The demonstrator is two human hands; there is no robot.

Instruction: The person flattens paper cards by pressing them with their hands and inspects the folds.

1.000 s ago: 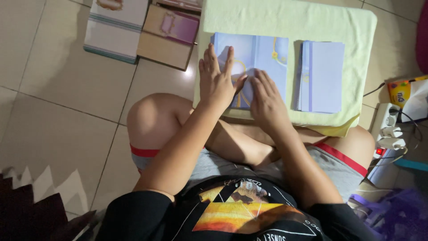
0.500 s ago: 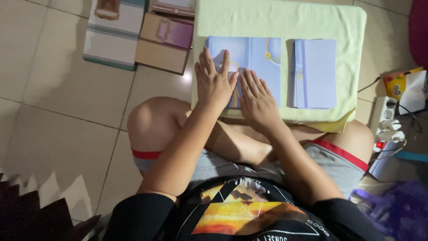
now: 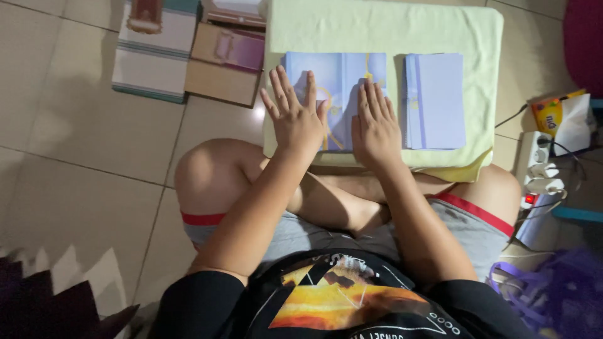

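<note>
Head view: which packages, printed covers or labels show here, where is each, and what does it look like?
Pale blue sheet: on the green pad, under both hands.
Lilac stack: right of it.
Boxes: floor, upper left; white, brown, purple.
Yellow-orange packet: floor, right edge.

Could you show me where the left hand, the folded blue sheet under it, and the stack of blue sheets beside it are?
left hand (image 3: 296, 120), head view, on the back of the hand.
folded blue sheet (image 3: 339, 72), head view, on its bare upper middle.
stack of blue sheets (image 3: 440, 100), head view, on the top sheet's centre.

Both hands flat on blue card
</note>
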